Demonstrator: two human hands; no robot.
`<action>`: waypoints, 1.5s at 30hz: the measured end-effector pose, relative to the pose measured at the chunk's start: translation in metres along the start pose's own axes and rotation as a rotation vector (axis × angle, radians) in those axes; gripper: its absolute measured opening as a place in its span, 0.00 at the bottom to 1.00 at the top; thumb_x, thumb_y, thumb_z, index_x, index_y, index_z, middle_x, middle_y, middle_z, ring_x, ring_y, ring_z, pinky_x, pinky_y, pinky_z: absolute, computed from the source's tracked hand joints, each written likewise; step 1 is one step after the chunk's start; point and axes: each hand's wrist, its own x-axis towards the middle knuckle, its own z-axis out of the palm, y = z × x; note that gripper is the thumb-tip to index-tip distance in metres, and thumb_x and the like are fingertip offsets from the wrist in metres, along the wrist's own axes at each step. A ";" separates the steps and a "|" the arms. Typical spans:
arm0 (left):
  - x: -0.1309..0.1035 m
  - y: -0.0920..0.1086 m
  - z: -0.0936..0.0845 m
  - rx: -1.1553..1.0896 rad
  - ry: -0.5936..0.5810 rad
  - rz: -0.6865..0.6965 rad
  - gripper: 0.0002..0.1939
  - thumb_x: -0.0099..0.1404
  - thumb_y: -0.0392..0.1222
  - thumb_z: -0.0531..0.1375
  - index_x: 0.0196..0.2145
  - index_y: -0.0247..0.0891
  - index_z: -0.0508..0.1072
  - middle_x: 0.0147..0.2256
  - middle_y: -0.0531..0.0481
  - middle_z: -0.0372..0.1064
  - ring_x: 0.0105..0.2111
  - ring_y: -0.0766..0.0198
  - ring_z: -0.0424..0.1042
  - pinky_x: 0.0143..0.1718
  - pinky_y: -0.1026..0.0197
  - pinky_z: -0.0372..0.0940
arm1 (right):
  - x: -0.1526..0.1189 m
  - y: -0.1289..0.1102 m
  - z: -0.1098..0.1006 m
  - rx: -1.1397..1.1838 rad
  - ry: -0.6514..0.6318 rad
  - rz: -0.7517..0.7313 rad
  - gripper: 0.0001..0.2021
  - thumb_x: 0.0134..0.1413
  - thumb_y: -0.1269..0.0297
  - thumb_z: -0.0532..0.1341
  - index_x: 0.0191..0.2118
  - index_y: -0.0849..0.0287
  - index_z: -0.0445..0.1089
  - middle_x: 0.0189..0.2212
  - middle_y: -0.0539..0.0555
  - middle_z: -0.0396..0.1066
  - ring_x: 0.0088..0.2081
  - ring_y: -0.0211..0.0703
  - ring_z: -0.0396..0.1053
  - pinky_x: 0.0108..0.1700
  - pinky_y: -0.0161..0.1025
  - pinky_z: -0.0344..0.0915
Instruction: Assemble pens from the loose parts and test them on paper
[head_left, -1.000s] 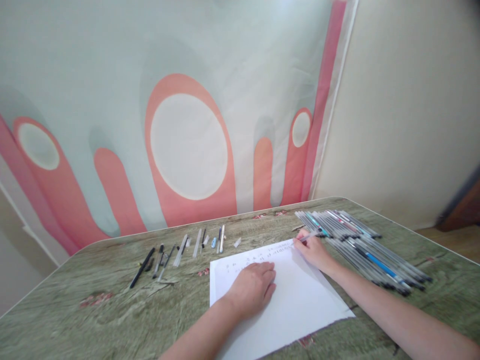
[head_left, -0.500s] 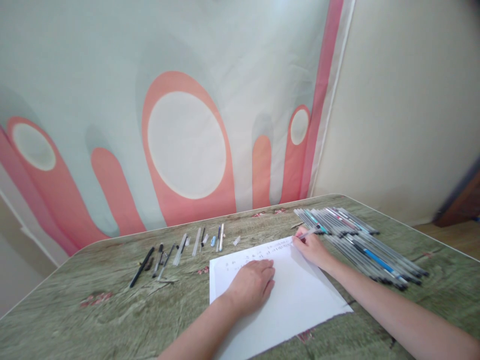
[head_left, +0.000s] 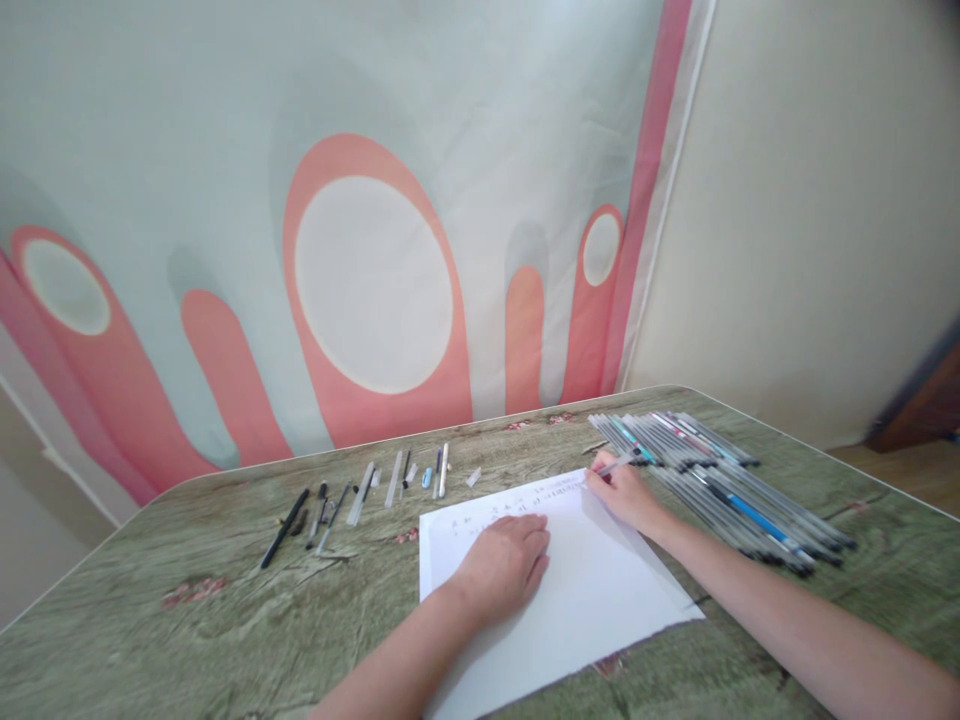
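Observation:
A white sheet of paper [head_left: 585, 590] lies on the table, with rows of small handwriting along its upper part. My left hand [head_left: 504, 562] rests flat on the paper, palm down, just below the writing. At the sheet's top right corner my right hand [head_left: 616, 488] is closed around a clear pen [head_left: 619, 464]. The pen leans to the right, and its dark end points toward the pens beyond. My fingers hide its tip, so I cannot tell whether it touches the paper.
Many clear pens with dark ends lie in two rows [head_left: 739, 500] to the right, a blue pen [head_left: 757, 518] among them. On the left are a black pen [head_left: 285, 528], loose pen parts [head_left: 361, 495] and a white pen [head_left: 444, 470]. A printed cloth [head_left: 375, 290] hangs behind the table.
Both hands stay in almost the same place, the right still holding the pen at the paper's corner. The view has shifted very slightly.

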 end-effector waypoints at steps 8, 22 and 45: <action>0.000 -0.001 0.002 0.004 0.006 0.002 0.16 0.64 0.41 0.46 0.46 0.37 0.65 0.50 0.45 0.63 0.49 0.60 0.62 0.51 0.55 0.56 | -0.001 -0.001 -0.002 -0.001 -0.003 0.005 0.06 0.46 0.64 0.52 0.22 0.57 0.57 0.17 0.46 0.58 0.21 0.37 0.57 0.25 0.34 0.51; 0.000 -0.002 0.004 -0.004 0.011 0.002 0.17 0.64 0.41 0.46 0.47 0.37 0.66 0.50 0.45 0.63 0.49 0.60 0.62 0.50 0.55 0.56 | -0.001 0.002 0.000 0.018 0.011 0.014 0.06 0.46 0.64 0.51 0.22 0.57 0.57 0.16 0.45 0.58 0.21 0.36 0.57 0.24 0.33 0.51; 0.001 0.000 0.002 0.001 0.011 0.005 0.16 0.64 0.41 0.46 0.46 0.37 0.66 0.50 0.45 0.63 0.48 0.60 0.63 0.50 0.55 0.57 | 0.000 0.005 0.001 0.011 0.053 0.063 0.06 0.47 0.64 0.51 0.23 0.56 0.57 0.17 0.47 0.61 0.22 0.39 0.61 0.25 0.34 0.53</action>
